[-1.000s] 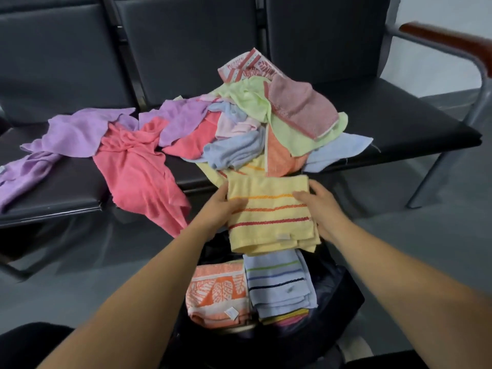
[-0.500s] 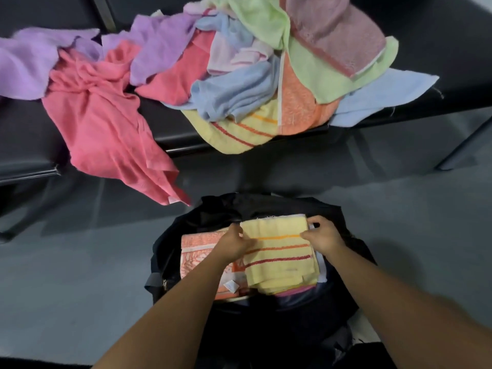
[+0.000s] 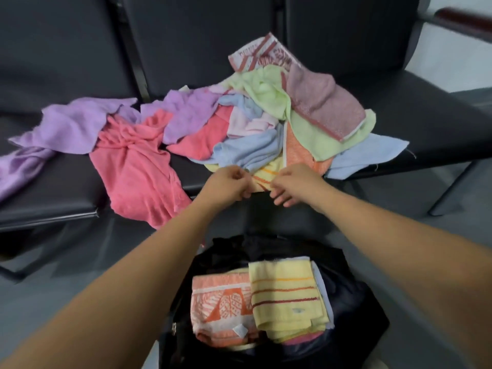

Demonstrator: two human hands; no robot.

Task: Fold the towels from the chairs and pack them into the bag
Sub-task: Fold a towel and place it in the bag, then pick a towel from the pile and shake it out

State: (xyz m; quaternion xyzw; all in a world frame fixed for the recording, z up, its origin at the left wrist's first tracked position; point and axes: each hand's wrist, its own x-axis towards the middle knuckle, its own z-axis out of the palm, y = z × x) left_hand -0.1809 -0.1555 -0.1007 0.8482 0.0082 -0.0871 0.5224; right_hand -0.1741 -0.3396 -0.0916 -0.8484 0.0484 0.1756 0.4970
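Note:
A black bag [image 3: 354,310] stands open on the floor in front of me. Inside it lie a folded yellow striped towel [image 3: 287,296] and a folded orange patterned towel [image 3: 218,302]. On the black chairs [image 3: 439,123] sits a heap of loose towels [image 3: 266,115]. Both hands are at the heap's front edge on a second yellow striped towel [image 3: 265,175]. My left hand [image 3: 229,186] pinches its near edge. My right hand [image 3: 295,185] grips the same edge a little to the right, some fingers hanging below.
A pink towel [image 3: 138,169] hangs over the seat's front edge at left, with purple towels [image 3: 69,126] behind it. A wooden armrest [image 3: 468,21] is at top right. A chair leg [image 3: 452,187] stands on the grey floor [image 3: 53,288] at right.
Both hands let go of the folded yellow towel, which now lies in the bag, and rose to the heap, where they took hold of another yellow striped towel.

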